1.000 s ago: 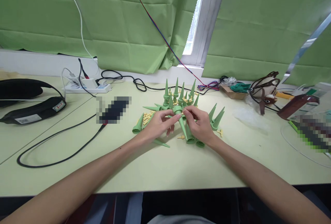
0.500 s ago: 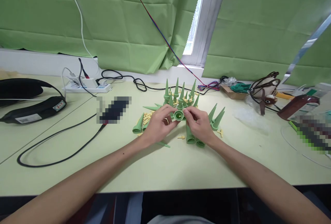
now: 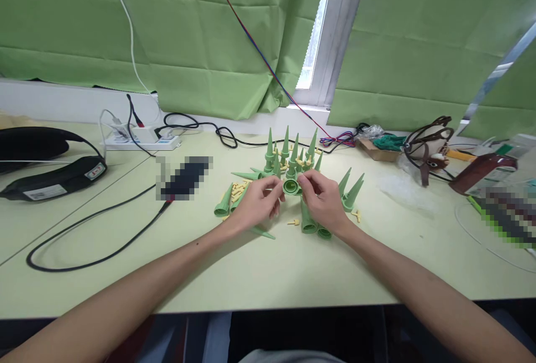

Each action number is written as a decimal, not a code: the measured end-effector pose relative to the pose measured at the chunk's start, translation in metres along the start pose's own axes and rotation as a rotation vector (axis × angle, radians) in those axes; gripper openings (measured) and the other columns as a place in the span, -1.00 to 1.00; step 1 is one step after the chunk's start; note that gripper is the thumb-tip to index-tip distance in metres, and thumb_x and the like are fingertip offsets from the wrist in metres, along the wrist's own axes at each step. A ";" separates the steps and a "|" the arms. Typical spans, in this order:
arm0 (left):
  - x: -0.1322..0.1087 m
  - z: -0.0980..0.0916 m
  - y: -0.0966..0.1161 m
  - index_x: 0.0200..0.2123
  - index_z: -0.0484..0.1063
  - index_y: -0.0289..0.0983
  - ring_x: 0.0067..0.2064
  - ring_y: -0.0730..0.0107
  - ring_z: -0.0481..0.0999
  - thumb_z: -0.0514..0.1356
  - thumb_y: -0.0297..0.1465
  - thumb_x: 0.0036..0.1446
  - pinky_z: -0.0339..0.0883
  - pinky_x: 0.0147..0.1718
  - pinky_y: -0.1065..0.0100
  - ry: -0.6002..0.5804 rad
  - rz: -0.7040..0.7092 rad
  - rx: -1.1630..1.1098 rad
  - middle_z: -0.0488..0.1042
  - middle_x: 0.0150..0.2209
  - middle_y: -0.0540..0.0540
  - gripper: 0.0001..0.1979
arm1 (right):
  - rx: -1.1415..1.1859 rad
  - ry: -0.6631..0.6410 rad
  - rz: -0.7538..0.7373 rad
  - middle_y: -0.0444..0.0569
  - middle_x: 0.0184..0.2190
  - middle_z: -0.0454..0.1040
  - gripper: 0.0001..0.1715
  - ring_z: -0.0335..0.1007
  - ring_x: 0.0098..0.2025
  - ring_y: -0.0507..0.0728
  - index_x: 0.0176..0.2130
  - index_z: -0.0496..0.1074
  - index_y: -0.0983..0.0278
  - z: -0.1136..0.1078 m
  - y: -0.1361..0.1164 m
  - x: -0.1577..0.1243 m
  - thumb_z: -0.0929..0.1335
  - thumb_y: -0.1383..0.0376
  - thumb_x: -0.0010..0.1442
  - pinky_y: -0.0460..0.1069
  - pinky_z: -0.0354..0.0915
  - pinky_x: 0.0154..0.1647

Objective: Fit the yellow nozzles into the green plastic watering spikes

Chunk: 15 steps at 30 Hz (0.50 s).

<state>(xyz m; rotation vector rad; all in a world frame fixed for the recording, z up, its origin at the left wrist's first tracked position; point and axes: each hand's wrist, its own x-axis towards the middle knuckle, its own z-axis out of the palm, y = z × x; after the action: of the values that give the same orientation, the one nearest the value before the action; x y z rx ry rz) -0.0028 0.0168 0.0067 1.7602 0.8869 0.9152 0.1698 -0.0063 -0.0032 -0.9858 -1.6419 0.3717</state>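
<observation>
A hollow green plastic spike (image 3: 292,187) is held above the table, its round open end facing me. Something pale yellow shows inside the opening. My right hand (image 3: 322,198) pinches the spike's right side between thumb and fingers. At the left edge of the rim, the thumb and index finger of my left hand (image 3: 259,201) are pressed together against it; its other fingers are curled. Behind the hands, several matching green spikes (image 3: 314,148) stand point up among small yellow T-shaped pieces (image 3: 238,190). More spikes (image 3: 309,223) lie just below my right hand.
A single yellow piece (image 3: 294,222) lies in front of the hands. On the left are a black cable (image 3: 84,268), a pixelated dark device (image 3: 186,177) and a power strip (image 3: 163,143). Clear plastic wrap (image 3: 408,192) and a cardboard box (image 3: 379,151) are at the right.
My left fingers have closed together at the rim's left edge, where they were spread around the spike before. The yellow bit inside the opening shows less. My right hand has barely moved.
</observation>
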 end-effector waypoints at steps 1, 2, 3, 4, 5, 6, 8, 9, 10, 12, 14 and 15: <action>0.001 0.000 0.001 -0.45 0.34 -0.30 -0.64 0.49 0.34 0.04 -0.10 0.27 0.23 -0.64 0.42 -0.034 -0.055 -0.073 0.38 -0.56 -0.02 -0.59 | -0.003 -0.009 -0.010 -0.20 -0.59 0.23 -0.72 0.08 -0.57 -0.03 -0.38 0.34 0.26 0.000 0.000 0.000 0.26 0.21 0.35 -0.08 0.07 -0.53; 0.001 0.000 0.002 -0.48 0.34 -0.32 -0.63 0.47 0.36 0.03 -0.04 0.26 0.23 -0.65 0.41 -0.066 -0.110 -0.142 0.39 -0.56 -0.05 -0.52 | -0.008 -0.021 -0.022 -0.20 -0.59 0.24 -0.73 0.09 -0.57 -0.03 -0.38 0.35 0.26 0.000 0.000 0.000 0.25 0.22 0.35 -0.08 0.07 -0.53; 0.001 0.001 0.003 -0.49 0.35 -0.33 -0.62 0.45 0.38 0.04 0.01 0.24 0.24 -0.65 0.40 -0.097 -0.165 -0.208 0.41 -0.55 -0.08 -0.48 | -0.013 -0.033 -0.036 -0.20 -0.59 0.24 -0.74 0.09 -0.57 -0.03 -0.37 0.35 0.26 -0.001 -0.001 0.000 0.26 0.23 0.35 -0.08 0.08 -0.52; 0.001 0.001 0.005 -0.50 0.36 -0.34 -0.61 0.43 0.40 0.05 0.04 0.21 0.24 -0.66 0.40 -0.132 -0.214 -0.276 0.42 -0.54 -0.10 -0.46 | -0.018 -0.044 -0.050 -0.20 -0.59 0.25 -0.75 0.09 -0.56 -0.03 -0.37 0.35 0.26 -0.001 -0.001 0.000 0.26 0.24 0.35 -0.08 0.08 -0.51; 0.001 0.001 0.007 -0.49 0.36 -0.34 -0.59 0.43 0.41 0.07 0.04 0.20 0.25 -0.66 0.41 -0.164 -0.246 -0.351 0.42 -0.54 -0.10 -0.46 | -0.021 -0.053 -0.063 -0.20 -0.58 0.25 -0.76 0.09 -0.56 -0.03 -0.37 0.36 0.26 -0.001 -0.001 0.000 0.26 0.25 0.34 -0.09 0.08 -0.51; 0.001 0.001 0.008 -0.49 0.36 -0.34 -0.58 0.43 0.41 0.10 0.03 0.19 0.25 -0.65 0.42 -0.189 -0.266 -0.406 0.41 -0.54 -0.09 -0.48 | -0.023 -0.061 -0.075 -0.20 -0.57 0.26 -0.77 0.10 -0.55 -0.03 -0.37 0.36 0.26 -0.001 -0.001 0.000 0.26 0.26 0.34 -0.09 0.09 -0.50; 0.000 0.000 0.009 -0.46 0.37 -0.34 -0.55 0.46 0.41 0.14 -0.01 0.19 0.25 -0.64 0.45 -0.215 -0.271 -0.471 0.40 -0.54 -0.07 -0.52 | -0.021 -0.073 -0.094 -0.19 -0.56 0.27 -0.78 0.11 -0.54 -0.03 -0.37 0.36 0.25 -0.001 -0.001 0.001 0.27 0.28 0.33 -0.09 0.10 -0.49; 0.000 -0.001 0.009 -0.43 0.39 -0.34 -0.54 0.47 0.41 0.15 -0.03 0.19 0.25 -0.64 0.46 -0.218 -0.265 -0.482 0.39 -0.54 -0.06 -0.54 | -0.018 -0.080 -0.101 -0.19 -0.56 0.28 -0.78 0.11 -0.54 -0.03 -0.37 0.36 0.25 -0.001 -0.001 0.001 0.26 0.28 0.33 -0.09 0.10 -0.49; 0.000 -0.001 0.008 -0.40 0.41 -0.35 -0.54 0.47 0.41 0.17 -0.05 0.19 0.26 -0.63 0.46 -0.217 -0.252 -0.482 0.38 -0.54 -0.05 -0.57 | -0.017 -0.086 -0.108 -0.19 -0.56 0.28 -0.78 0.11 -0.54 -0.03 -0.37 0.37 0.25 -0.001 -0.001 0.001 0.26 0.29 0.33 -0.09 0.09 -0.49; 0.001 -0.003 0.006 -0.33 0.43 -0.34 -0.54 0.46 0.41 0.21 -0.09 0.17 0.27 -0.63 0.46 -0.199 -0.217 -0.462 0.31 -0.56 0.01 -0.62 | -0.017 -0.092 -0.117 -0.19 -0.56 0.28 -0.78 0.10 -0.54 -0.03 -0.37 0.37 0.25 -0.001 -0.001 0.001 0.26 0.29 0.33 -0.09 0.08 -0.49; 0.001 -0.004 0.005 -0.32 0.42 -0.31 -0.54 0.45 0.42 0.24 -0.11 0.14 0.26 -0.65 0.46 -0.169 -0.171 -0.407 0.25 -0.57 0.06 -0.66 | -0.022 -0.093 -0.113 -0.19 -0.56 0.27 -0.77 0.09 -0.54 -0.03 -0.38 0.36 0.25 -0.001 0.000 0.001 0.26 0.29 0.33 -0.09 0.07 -0.49; 0.001 -0.005 0.005 -0.33 0.41 -0.30 -0.54 0.45 0.42 0.25 -0.12 0.14 0.26 -0.66 0.46 -0.155 -0.143 -0.360 0.24 -0.56 0.07 -0.67 | -0.026 -0.093 -0.107 -0.19 -0.56 0.27 -0.76 0.08 -0.54 -0.03 -0.39 0.36 0.25 -0.001 0.000 0.001 0.26 0.29 0.33 -0.09 0.07 -0.49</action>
<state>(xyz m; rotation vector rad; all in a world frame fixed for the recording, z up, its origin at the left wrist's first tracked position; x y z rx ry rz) -0.0060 0.0177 0.0132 1.4182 0.6892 0.7785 0.1710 -0.0057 -0.0018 -0.9068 -1.7797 0.3293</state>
